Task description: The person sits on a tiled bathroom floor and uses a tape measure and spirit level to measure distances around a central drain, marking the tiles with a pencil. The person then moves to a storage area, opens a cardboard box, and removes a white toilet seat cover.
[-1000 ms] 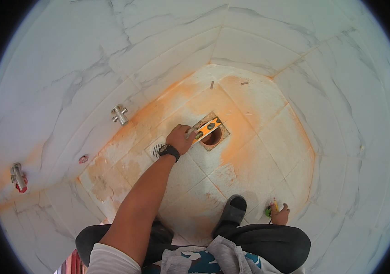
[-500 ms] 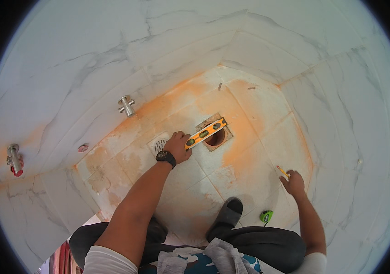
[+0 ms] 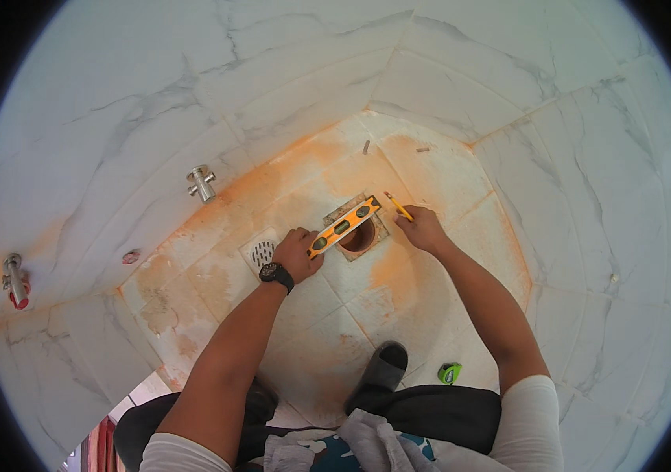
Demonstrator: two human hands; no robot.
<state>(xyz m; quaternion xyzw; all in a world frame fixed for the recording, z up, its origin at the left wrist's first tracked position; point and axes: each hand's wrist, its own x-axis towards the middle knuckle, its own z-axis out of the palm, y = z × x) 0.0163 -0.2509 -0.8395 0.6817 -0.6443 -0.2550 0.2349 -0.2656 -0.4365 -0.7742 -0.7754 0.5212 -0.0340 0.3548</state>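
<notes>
Over the round drain hole [image 3: 359, 234], a long yellow level [image 3: 345, 226], slim pencil [image 3: 398, 206].

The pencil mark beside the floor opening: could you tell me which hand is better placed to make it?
Right. The right hand holds the pencil beside the opening, while the left hand pins the level.

I see white marble-look wall tiles [image 3: 154, 118] closing in around an orange-stained tiled floor [image 3: 430, 169]. A round metal floor drain grate [image 3: 261, 252] sits in the floor on the left. A chrome wall valve [image 3: 201, 182] juts from the left wall, and farther left is a chrome tap with a red part [image 3: 14, 279]. A small green tape measure [image 3: 449, 373] lies on the floor near a dark shoe [image 3: 387, 367].
</notes>
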